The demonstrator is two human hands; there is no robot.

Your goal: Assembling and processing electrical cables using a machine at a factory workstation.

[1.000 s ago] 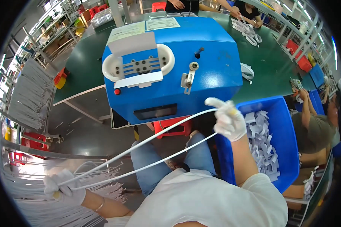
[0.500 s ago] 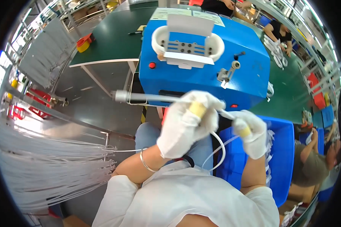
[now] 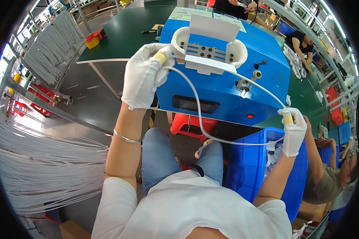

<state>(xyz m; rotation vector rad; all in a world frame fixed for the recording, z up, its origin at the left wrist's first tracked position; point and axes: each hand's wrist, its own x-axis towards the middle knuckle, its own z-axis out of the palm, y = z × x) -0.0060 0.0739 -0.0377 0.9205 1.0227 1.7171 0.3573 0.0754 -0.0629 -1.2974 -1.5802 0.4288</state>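
Note:
A white cable (image 3: 198,104) hangs in a loop between my two hands in front of the blue machine (image 3: 223,104). My left hand (image 3: 141,77), in a white glove with yellow tape on one finger, is closed on one part of it beside the machine's left white cup (image 3: 180,43). Off to the right, my right hand (image 3: 294,133), gloved likewise, pinches the cable over the blue bin (image 3: 243,167). Another cable strand (image 3: 263,89) runs from near the machine's white tray flap (image 3: 209,63) to my right hand. The cable's ends cannot be made out.
Many white cables (image 3: 52,167) hang from a rack at my left. A red stool (image 3: 191,124) stands under the machine. On the green table (image 3: 127,34) sits a yellow and red tape roll (image 3: 93,40). Co-workers sit at the right (image 3: 327,175) and beyond the table (image 3: 301,46).
My hands have drawn apart from close together above my lap. The left moved up and left to the machine's cup, the right moved right. The cable now spreads wide between them.

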